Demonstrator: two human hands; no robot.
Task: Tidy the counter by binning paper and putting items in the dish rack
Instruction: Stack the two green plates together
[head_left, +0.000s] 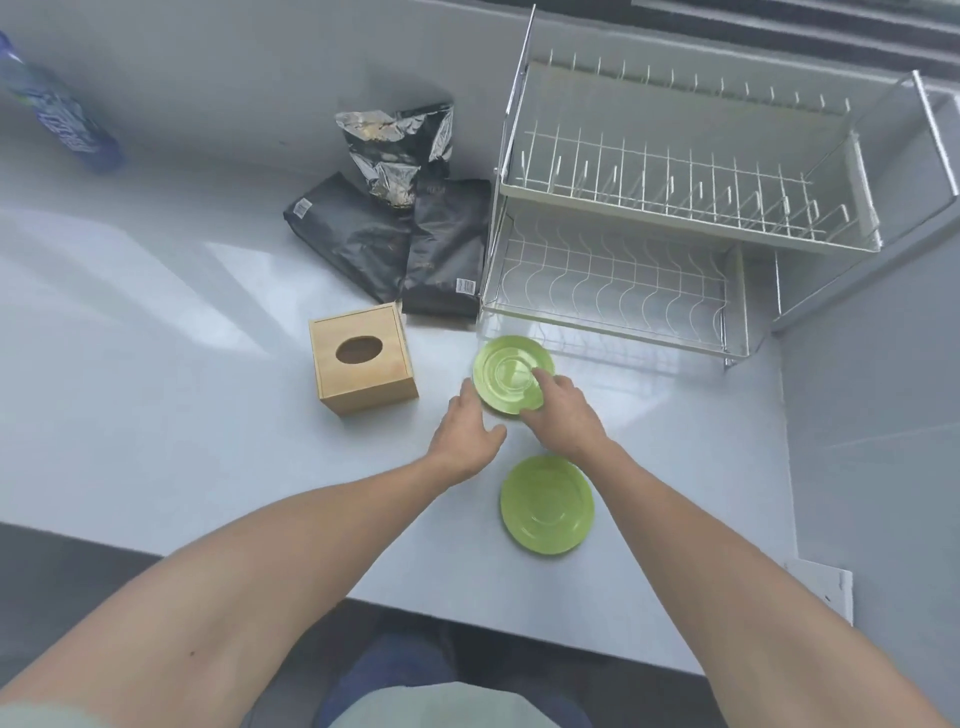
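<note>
Two green saucers lie on the white counter (182, 395). The far saucer (506, 371) sits just in front of the two-tier wire dish rack (675, 208). My right hand (563, 410) grips its near right edge, thumb underneath and fingers on top. My left hand (470, 431) is open beside its left rim, fingers touching or nearly touching it. The near saucer (547, 504) lies flat between my forearms, untouched. Both rack tiers hold nothing.
A wooden tissue box (361, 358) stands left of the saucers. Three black foil bags (410, 228) lie behind it against the rack's left side. A blue bottle (62, 114) is at the far left. The counter's front edge runs below my forearms.
</note>
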